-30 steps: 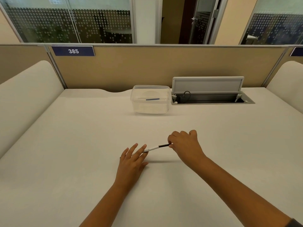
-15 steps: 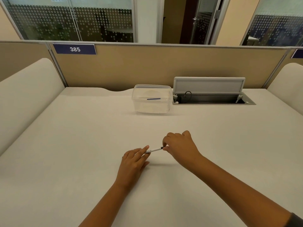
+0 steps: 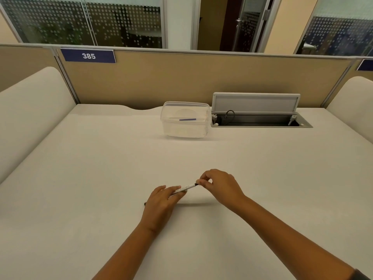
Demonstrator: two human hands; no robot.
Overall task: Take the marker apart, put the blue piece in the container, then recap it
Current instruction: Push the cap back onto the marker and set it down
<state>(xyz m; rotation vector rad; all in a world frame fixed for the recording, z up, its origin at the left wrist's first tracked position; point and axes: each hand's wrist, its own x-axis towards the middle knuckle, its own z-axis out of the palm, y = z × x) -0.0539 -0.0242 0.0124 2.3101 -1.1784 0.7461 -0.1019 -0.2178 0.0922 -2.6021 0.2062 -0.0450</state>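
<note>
Head view: both hands (image 3: 161, 201) pinch slim white marker (image 3: 186, 187) above smooth desk (image 3: 101, 178).

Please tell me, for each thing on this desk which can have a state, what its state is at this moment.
Marker: held off the desk between both hands, tilted.
Left hand: fingers around the marker's near end.
Right hand: pinch grip on the marker's dark far end.
Container: no lid on it, standing upright.
Blue piece: lying inside the container.
Cable box flap: raised open.
Cable: sitting in the open box.
</note>
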